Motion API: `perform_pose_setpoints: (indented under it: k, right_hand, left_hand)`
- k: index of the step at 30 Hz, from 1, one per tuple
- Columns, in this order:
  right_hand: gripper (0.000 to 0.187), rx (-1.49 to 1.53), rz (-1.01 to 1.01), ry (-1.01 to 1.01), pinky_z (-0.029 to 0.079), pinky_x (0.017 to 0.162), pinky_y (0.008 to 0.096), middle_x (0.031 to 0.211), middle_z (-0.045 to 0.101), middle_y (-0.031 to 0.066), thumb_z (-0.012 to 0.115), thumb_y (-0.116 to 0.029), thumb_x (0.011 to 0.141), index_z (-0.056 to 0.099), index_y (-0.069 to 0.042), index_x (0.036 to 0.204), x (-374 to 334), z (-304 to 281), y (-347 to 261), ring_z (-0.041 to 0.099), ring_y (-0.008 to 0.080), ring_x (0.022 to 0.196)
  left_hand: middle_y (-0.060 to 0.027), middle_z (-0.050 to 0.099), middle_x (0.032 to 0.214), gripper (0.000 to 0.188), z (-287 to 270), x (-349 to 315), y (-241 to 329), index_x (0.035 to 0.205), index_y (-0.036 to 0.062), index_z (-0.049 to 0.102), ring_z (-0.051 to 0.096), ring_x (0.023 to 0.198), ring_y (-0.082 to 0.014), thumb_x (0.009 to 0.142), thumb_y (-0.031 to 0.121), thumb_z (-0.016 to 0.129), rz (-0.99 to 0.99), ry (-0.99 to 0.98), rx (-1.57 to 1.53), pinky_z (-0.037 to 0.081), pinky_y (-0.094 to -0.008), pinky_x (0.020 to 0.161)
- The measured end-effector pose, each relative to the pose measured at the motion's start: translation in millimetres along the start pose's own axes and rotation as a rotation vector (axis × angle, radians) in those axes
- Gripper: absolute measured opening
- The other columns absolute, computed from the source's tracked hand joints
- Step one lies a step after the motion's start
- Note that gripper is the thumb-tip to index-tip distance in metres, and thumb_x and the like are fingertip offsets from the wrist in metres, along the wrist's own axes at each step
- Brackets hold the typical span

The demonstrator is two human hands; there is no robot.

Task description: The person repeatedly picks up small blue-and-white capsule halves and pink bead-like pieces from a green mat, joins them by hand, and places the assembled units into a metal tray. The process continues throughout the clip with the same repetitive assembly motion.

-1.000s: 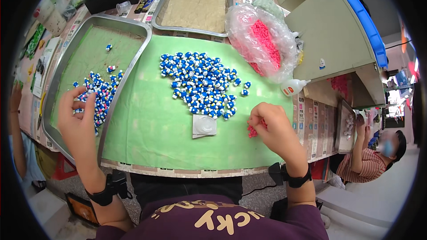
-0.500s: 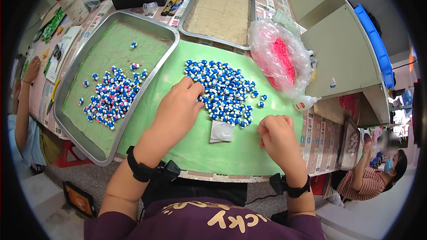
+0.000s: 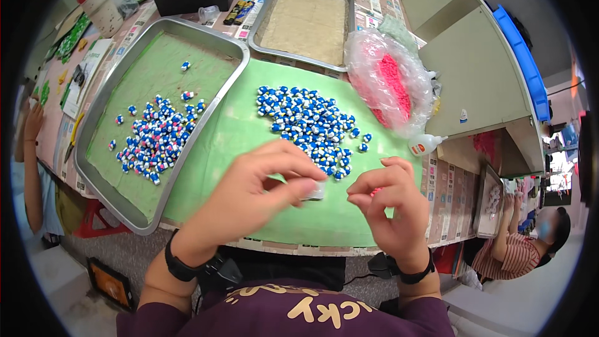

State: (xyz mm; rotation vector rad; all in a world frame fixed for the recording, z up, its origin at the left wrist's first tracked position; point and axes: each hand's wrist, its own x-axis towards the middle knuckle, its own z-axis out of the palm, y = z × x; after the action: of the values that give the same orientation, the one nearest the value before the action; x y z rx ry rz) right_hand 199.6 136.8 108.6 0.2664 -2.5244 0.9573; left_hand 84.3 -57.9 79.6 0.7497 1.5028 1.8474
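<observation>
A heap of small blue-and-white pieces [image 3: 306, 115] with yellow spots lies on the green mat [image 3: 224, 150]. My left hand [image 3: 259, 184] is just nearer to me than this heap, thumb and fingertips brought together. Anything tiny between them is hidden. Right at these fingertips is a small white card [image 3: 319, 192], mostly covered by the hand; its clear blob showed earlier. My right hand [image 3: 396, 209] is to the right of the card with thumb and forefinger pinched; what they hold is too small to make out. Pink bits [image 3: 376, 191] show behind its fingers.
On the left, a metal tray [image 3: 240, 65] holds similar pieces with pink parts. Another metal tray [image 3: 299, 53] stands at the back. A clear bag of pink bits [image 3: 393, 81] and a white glue bottle [image 3: 426, 144] are at right, beside a cabinet [image 3: 468, 68]. Other people sit at both sides.
My left hand has left the heap and come nearer and rightward to the card. My right hand has turned, its pinched fingertips now pointing left toward the card.
</observation>
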Motion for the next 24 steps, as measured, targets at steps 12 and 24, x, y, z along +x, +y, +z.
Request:
perform_pose_setpoints:
  k: [12,24]
  right_hand:
    - [0.029,0.18,0.011,0.005,0.041,0.093,0.0416,0.091,0.071,0.0022,0.072,0.006,0.078,0.053,-0.014,0.086,6.7,7.3,-8.8,0.064,0.0163,0.078]
    - [0.026,0.097,-0.074,-0.066,0.044,0.087,0.042,0.089,0.066,0.0066,0.068,0.009,0.078,0.05,-0.009,0.085,10.5,13.1,-5.9,0.062,0.0215,0.077]
  left_hand:
    - [-0.0092,0.063,0.1,0.007,6.3,-0.9,-0.3,0.096,-0.0027,0.069,0.061,0.076,-0.0112,0.089,0.0,0.066,-0.17,-0.158,-0.349,0.053,-0.023,0.061]
    - [-0.0093,0.064,0.101,0.012,1.8,-2.2,-6.4,0.101,-0.0031,0.069,0.063,0.08,-0.0125,0.091,0.0,0.064,-0.137,-0.173,-0.211,0.054,-0.0236,0.066]
